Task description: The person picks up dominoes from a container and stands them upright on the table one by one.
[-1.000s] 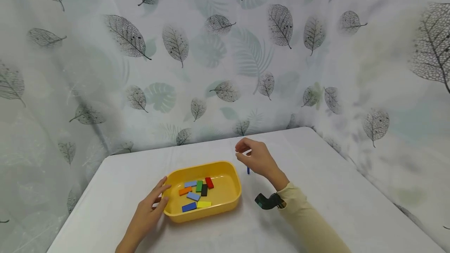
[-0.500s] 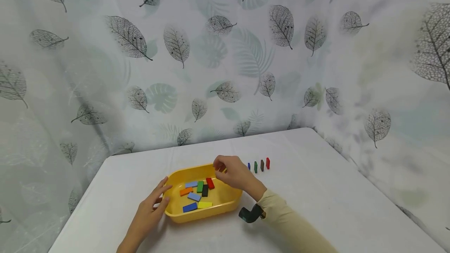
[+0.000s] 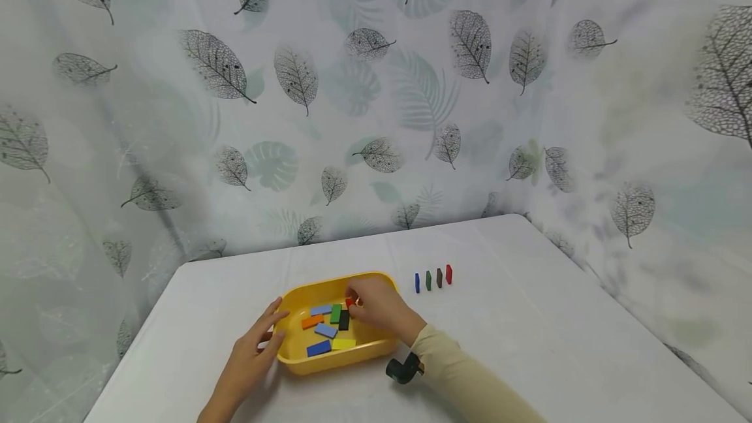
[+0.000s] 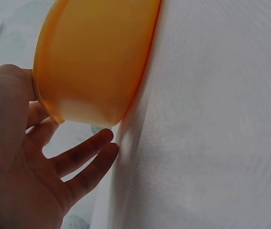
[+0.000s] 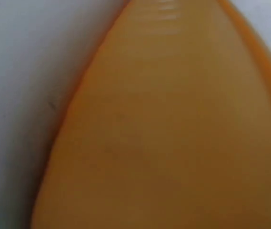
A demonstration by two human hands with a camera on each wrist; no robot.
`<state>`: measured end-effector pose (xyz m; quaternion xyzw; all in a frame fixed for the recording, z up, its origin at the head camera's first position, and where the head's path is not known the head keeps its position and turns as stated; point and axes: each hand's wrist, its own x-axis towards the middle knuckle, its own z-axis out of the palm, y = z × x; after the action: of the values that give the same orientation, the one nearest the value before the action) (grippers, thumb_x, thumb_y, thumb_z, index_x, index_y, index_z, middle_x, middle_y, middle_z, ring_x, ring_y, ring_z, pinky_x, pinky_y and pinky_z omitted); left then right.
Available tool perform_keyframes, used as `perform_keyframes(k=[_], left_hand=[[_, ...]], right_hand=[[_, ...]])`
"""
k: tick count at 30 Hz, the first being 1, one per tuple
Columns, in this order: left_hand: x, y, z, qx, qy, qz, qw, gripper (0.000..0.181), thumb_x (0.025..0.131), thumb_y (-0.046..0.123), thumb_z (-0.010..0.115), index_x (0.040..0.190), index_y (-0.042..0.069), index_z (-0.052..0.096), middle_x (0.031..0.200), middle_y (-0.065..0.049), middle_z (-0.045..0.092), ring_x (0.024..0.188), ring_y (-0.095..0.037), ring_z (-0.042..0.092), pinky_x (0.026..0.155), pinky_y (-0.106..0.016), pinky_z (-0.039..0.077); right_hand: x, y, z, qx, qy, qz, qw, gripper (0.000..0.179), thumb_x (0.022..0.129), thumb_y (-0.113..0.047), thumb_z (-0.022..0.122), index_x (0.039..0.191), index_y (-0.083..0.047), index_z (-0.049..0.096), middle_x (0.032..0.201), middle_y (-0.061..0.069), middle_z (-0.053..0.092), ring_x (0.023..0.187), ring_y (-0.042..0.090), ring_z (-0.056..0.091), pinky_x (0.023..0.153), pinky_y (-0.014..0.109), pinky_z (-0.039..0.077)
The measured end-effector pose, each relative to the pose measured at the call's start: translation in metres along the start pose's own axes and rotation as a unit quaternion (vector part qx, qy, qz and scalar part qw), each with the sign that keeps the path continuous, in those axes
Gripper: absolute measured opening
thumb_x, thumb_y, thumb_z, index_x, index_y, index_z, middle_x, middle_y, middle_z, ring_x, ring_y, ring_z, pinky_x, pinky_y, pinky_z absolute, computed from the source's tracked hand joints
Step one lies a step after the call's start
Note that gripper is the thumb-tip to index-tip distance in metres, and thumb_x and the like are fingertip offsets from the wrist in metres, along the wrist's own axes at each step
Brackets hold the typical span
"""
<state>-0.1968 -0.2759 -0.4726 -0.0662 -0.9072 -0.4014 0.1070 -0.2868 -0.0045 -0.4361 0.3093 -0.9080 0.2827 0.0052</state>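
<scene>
A yellow tray (image 3: 320,365) stands on the white table with several coloured domino blocks lying flat in it. My left hand (image 3: 249,358) holds its left rim; the left wrist view has the thumb and some fingers at the rim, with the other fingers spread outside the wall. Inside the tray, my right hand (image 3: 378,305) has thumb and forefinger at a red domino block (image 3: 349,303), which shows between them and is partly hidden. Close by lie a black block (image 3: 344,320), a green block (image 3: 335,314) and a yellow block (image 3: 343,344). In the right wrist view, only the tray wall (image 5: 159,124) shows.
To the right of the tray, several domino blocks stand upright in a slanting row, from a blue one (image 3: 418,283) to a red one (image 3: 449,274). A leaf-patterned curtain (image 3: 364,116) hangs behind and beside the table (image 3: 558,318).
My right hand has moved left and down from beside the standing row into the tray, to the red block. The standing row has come into view. My left hand has stayed at the rim.
</scene>
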Motion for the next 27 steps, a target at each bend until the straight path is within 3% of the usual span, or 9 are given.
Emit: perform_keyframes(k=[6,13,18,27], left_hand=[[-0.001,0.002,0.001,-0.002,0.001,0.008,1.0000,0.039,0.107,0.018,0.062,0.145,0.015,0.061,0.164,-0.001,0.039,0.111,-0.033,0.067,0.085,-0.046,0.060],[-0.002,0.004,-0.003,0.001,0.000,0.001,1.0000,0.039,0.107,0.019,0.062,0.146,0.015,0.060,0.165,0.000,0.038,0.112,-0.032,0.066,0.086,-0.045,0.060],[-0.002,0.004,-0.003,-0.002,-0.002,0.002,1.0000,0.039,0.107,0.020,0.062,0.146,0.015,0.060,0.165,-0.001,0.037,0.113,-0.034,0.066,0.086,-0.047,0.060],[-0.002,0.003,-0.002,0.005,0.002,0.007,1.0000,0.039,0.107,0.019,0.062,0.145,0.014,0.060,0.165,-0.001,0.038,0.111,-0.033,0.067,0.085,-0.046,0.060]], right_hand=[[0.001,0.003,0.013,-0.099,-0.018,0.012,0.9949,0.023,0.094,-0.018,0.079,0.115,-0.013,0.071,0.095,-0.005,0.064,0.085,0.012,0.055,0.082,0.025,0.054],[0.000,-0.001,0.016,-0.173,-0.046,-0.028,0.9834,0.026,0.096,-0.021,0.077,0.122,-0.021,0.077,0.111,-0.004,0.067,0.094,0.013,0.058,0.081,0.027,0.056],[-0.001,-0.002,0.017,-0.179,-0.055,-0.036,0.9817,0.019,0.095,-0.019,0.077,0.113,-0.021,0.080,0.110,-0.006,0.067,0.093,0.013,0.057,0.083,0.027,0.055],[-0.001,-0.001,0.018,-0.158,-0.033,-0.022,0.9867,0.007,0.093,-0.010,0.077,0.095,-0.016,0.078,0.086,-0.009,0.061,0.078,0.010,0.051,0.071,0.022,0.050]])
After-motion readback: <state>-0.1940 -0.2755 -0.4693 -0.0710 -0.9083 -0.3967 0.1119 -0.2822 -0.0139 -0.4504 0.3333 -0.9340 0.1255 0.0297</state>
